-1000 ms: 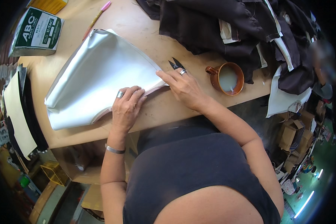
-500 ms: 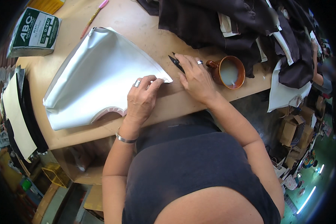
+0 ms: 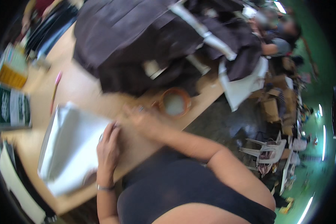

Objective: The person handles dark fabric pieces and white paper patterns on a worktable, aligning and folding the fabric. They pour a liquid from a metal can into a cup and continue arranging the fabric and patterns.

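A white, folded piece of sheet material point(image 3: 76, 138), perhaps leather or vinyl, lies on the table with a curved notch in its near edge. My left hand point(image 3: 109, 145), ring on a finger and bracelet at the wrist, is closed at its right corner with the fingers bent over the edge. To the right, my right hand point(image 3: 143, 119) is low over the tabletop, smeared by motion, so its fingers cannot be read. Just beyond it stands a brown mug point(image 3: 174, 102) of cloudy whitish liquid. The black thread snips cannot be made out now.
Dark brown material point(image 3: 138, 44) with pale strips is heaped across the far side of the table point(image 3: 78, 84). A green-and-white can point(image 3: 15, 108), a yellow-and-white container point(image 3: 13, 67) and a pink-tipped pen point(image 3: 56, 89) stand or lie at left. Other people are at the far edge.
The whole view has swung toward the right and blurred, showing more brown material and floor. My left hand stays at the white piece's corner; my right hand remains near the mug.
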`<move>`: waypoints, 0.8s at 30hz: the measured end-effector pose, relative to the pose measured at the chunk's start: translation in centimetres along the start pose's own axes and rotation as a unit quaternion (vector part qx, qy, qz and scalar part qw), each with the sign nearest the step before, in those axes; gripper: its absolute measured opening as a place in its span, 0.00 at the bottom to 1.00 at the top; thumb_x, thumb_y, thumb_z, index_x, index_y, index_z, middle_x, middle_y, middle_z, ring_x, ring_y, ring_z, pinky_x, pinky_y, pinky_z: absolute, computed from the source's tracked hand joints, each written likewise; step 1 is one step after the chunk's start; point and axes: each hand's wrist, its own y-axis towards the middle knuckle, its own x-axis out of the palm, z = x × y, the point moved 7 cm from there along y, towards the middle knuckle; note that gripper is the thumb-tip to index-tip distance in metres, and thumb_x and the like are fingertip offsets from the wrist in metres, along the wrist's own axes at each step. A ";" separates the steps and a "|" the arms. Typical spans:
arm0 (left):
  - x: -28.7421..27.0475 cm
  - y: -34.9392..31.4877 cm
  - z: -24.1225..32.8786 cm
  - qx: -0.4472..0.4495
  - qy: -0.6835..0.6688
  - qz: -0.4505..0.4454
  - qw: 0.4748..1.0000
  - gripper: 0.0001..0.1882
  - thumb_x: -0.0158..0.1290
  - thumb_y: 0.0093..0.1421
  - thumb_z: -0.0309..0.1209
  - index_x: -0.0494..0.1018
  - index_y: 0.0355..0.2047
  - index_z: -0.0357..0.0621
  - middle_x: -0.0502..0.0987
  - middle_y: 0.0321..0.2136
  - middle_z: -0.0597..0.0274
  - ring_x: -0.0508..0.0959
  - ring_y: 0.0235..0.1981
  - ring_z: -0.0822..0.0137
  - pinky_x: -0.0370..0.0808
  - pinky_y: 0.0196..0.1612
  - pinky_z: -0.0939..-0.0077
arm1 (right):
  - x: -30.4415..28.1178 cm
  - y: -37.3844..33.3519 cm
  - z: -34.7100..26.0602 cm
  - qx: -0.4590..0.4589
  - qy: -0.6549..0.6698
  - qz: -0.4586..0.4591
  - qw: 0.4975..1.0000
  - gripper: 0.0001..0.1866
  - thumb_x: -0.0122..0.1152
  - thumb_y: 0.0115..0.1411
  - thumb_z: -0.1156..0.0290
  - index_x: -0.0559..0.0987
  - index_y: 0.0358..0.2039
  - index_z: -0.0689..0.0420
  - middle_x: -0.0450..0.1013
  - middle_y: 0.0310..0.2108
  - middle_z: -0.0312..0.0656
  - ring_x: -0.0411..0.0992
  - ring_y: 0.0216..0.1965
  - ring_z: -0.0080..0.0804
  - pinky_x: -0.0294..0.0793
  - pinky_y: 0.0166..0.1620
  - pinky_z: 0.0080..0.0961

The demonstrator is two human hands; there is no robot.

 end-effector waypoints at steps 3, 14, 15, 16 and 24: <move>0.0 0.6 -0.4 -0.031 0.019 -0.034 0.999 0.27 0.42 0.43 0.12 0.66 0.47 0.40 0.68 0.48 0.51 0.72 0.44 0.51 0.72 0.42 0.65 | -0.1 0.4 1.9 0.046 0.195 0.090 0.976 0.28 0.44 0.53 0.76 0.58 0.56 0.63 0.69 0.36 0.53 0.69 0.35 0.44 0.70 0.43 0.35; -0.1 0.1 -1.2 -0.043 -0.037 -0.014 0.998 0.33 0.42 0.42 0.10 0.61 0.52 0.40 0.66 0.46 0.47 0.71 0.44 0.48 0.72 0.41 0.62 | 0.9 -1.1 0.4 0.235 0.796 -0.127 0.542 0.25 0.45 0.61 0.71 0.56 0.58 0.56 0.65 0.31 0.36 0.66 0.23 0.17 0.66 0.24 0.11; -0.1 0.1 -1.2 -0.052 -0.039 -0.014 0.998 0.31 0.41 0.44 0.11 0.62 0.52 0.40 0.66 0.47 0.48 0.71 0.44 0.49 0.72 0.42 0.62 | 0.5 -1.1 0.1 0.231 0.788 -0.135 0.555 0.25 0.45 0.61 0.71 0.55 0.59 0.55 0.65 0.31 0.36 0.66 0.24 0.15 0.65 0.24 0.10; -0.2 0.0 -1.1 -0.061 -0.042 -0.016 0.997 0.30 0.40 0.45 0.11 0.62 0.52 0.40 0.66 0.47 0.48 0.71 0.44 0.49 0.72 0.43 0.63 | 1.0 -1.1 0.1 0.230 0.755 -0.146 0.597 0.25 0.44 0.62 0.69 0.56 0.59 0.55 0.66 0.34 0.37 0.67 0.26 0.17 0.66 0.26 0.11; 0.2 -0.7 -2.5 -0.061 -0.050 0.020 0.997 0.24 0.42 0.51 0.14 0.64 0.50 0.39 0.67 0.45 0.48 0.73 0.41 0.51 0.73 0.41 0.66 | 0.7 -0.8 -0.2 0.166 0.425 -0.085 0.886 0.23 0.41 0.63 0.57 0.68 0.51 0.61 0.69 0.48 0.51 0.69 0.47 0.38 0.64 0.50 0.27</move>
